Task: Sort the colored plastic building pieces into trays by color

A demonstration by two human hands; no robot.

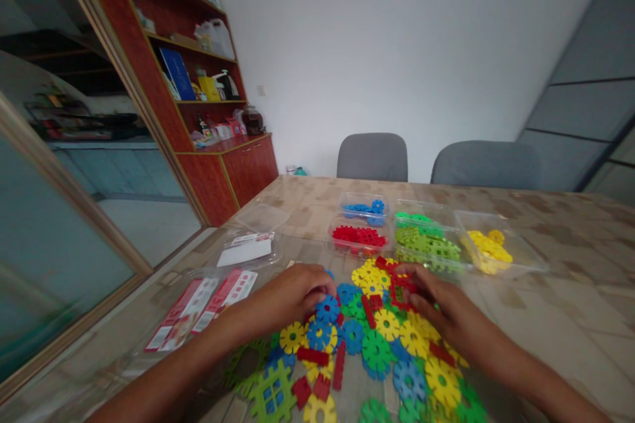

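A heap of plastic interlocking pieces (pixel 372 344) in red, blue, yellow and green lies on the table (pixel 555 317) in front of me. My left hand (pixel 292 296) rests knuckles up at the heap's left edge, fingers curled over a blue gear piece (pixel 327 308). My right hand (pixel 436 301) reaches in from the right, its fingers closed on a red square piece (pixel 403 289). Behind the heap stand clear tubs of sorted pieces: blue (pixel 366 207), red (pixel 358 236), green (pixel 427 240) and yellow (pixel 490 250).
Clear lids with printed labels (pixel 198 307) and another lid (pixel 248 248) lie to the left. Two grey chairs (pixel 373 156) stand at the far table edge. A red wooden shelf unit (pixel 198 112) and a glass door are on the left.
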